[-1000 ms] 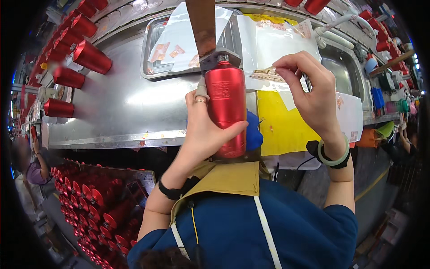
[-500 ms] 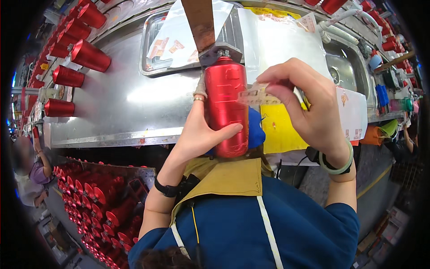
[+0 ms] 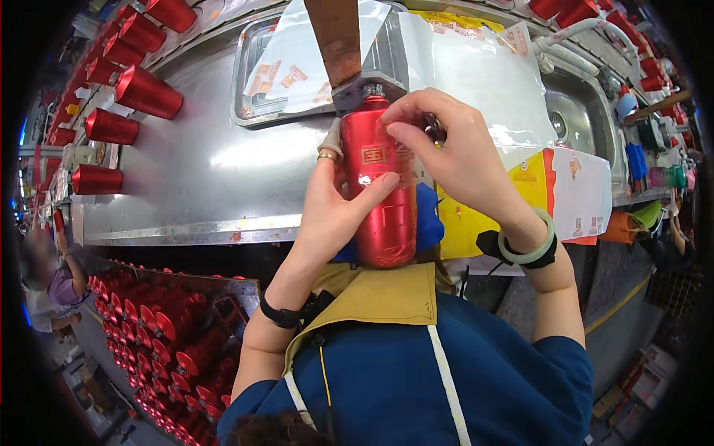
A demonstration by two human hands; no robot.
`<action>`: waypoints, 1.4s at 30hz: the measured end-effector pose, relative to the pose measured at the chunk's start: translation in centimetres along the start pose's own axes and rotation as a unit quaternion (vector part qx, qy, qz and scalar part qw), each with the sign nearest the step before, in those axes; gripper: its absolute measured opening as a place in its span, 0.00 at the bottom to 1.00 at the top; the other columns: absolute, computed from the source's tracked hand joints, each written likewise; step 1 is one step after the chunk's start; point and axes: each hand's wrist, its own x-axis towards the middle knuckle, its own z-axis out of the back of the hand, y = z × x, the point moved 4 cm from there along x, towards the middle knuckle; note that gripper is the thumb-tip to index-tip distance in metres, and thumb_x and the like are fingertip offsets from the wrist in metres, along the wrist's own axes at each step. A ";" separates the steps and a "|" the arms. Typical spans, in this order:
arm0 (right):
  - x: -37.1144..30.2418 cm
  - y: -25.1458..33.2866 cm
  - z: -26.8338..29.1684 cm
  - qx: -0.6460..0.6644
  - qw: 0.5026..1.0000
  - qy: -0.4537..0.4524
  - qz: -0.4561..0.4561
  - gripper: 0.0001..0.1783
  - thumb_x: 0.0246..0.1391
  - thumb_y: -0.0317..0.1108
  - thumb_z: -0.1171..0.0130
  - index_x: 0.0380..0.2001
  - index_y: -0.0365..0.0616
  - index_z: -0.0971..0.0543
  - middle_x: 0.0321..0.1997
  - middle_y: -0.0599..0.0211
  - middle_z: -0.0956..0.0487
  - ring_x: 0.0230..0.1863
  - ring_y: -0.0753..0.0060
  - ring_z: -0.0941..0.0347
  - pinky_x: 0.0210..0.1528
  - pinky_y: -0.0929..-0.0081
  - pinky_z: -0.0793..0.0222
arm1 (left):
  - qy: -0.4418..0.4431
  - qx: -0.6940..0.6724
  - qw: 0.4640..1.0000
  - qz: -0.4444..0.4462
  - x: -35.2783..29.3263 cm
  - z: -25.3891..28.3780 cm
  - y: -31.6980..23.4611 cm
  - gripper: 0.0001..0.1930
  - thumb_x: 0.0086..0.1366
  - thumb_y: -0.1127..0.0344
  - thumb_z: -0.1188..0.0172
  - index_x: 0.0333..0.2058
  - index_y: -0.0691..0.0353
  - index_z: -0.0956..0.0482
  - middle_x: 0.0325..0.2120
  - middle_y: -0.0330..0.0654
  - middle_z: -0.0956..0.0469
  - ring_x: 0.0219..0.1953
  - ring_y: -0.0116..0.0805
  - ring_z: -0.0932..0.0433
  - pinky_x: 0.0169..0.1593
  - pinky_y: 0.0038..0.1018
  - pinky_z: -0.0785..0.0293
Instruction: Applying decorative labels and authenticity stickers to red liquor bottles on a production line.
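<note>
Moved leftward since the earlier frame, the bare right hand is at the glossy red, round-shouldered bottle's upper right, thumb and forefinger close; whether they pinch the thin, gold-printed clear film is unclear. The bare left hand clamps the bottle's middle, neck pointing away. It looks stiff, slick, perhaps breakable: best gripped round the body; the film, by its edge.
</note>
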 end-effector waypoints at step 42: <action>-4.7 -4.2 -3.5 0.376 0.882 -0.052 -0.280 0.35 0.65 0.37 0.33 0.70 0.40 0.34 0.36 0.79 0.31 0.41 0.87 0.34 0.49 0.83 0.37 | 0.000 -0.124 0.990 0.069 1.3 1.2 0.6 0.36 0.78 0.64 0.45 0.76 0.65 0.53 0.71 0.47 0.39 0.70 0.33 0.36 0.72 0.33 0.41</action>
